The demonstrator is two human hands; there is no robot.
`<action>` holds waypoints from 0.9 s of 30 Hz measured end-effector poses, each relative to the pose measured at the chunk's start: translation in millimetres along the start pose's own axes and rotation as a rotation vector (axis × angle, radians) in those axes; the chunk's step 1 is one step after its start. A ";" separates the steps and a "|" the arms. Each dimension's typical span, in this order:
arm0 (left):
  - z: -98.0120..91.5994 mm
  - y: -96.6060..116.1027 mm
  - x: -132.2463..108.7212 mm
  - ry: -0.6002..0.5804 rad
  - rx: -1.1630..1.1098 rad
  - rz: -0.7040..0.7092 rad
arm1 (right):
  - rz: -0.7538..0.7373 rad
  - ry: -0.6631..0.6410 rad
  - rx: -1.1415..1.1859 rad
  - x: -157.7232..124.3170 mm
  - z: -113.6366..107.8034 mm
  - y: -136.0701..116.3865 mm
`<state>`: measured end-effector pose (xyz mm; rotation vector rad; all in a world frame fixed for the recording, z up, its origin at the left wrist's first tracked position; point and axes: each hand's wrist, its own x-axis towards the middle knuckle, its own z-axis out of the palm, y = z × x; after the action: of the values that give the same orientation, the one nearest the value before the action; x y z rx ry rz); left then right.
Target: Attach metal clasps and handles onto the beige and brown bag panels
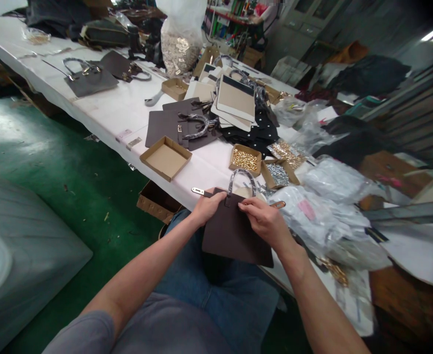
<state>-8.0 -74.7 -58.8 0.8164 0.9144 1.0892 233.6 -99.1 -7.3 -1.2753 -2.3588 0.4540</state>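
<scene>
Grey shirt (172,319) nearest us, then the dark bag panel (234,233) tilted over a denim lap (238,290), left hand (207,207) gripping its top corner, right hand (265,220) pinching it beside the handle (243,171), apparently for steadiness; gold fittings (244,160) sit boxed close by, presumably for easy reach

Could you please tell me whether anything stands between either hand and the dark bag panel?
Nothing visible does: the left hand and right hand both touch the dark bag panel near its upper edge, beside the handle.
</scene>
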 end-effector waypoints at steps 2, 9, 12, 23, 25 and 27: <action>0.1 1.2 1.2 -0.012 -0.008 0.004 | -0.010 -0.032 -0.040 0.1 -1.4 -1.4; -1.3 4.8 1.1 -0.052 0.028 0.027 | -0.071 -0.045 -0.138 -0.3 -1.1 -0.2; -2.3 4.8 0.2 -0.082 0.034 0.026 | -0.077 0.018 -0.104 -0.2 2.9 -1.1; 0.9 -2.3 8.1 0.058 0.055 -0.094 | 0.023 0.250 0.075 -3.4 15.8 -7.5; 0.4 -3.6 11.2 0.072 0.055 -0.120 | 0.011 0.248 0.065 -5.7 18.1 -6.7; -0.2 -4.7 14.4 0.076 0.050 -0.155 | -0.006 0.226 0.045 -7.8 19.7 -5.0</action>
<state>-3.7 -62.1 -65.9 0.7361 1.0551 0.9713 224.0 -109.9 -23.4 -1.2301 -2.1523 0.3398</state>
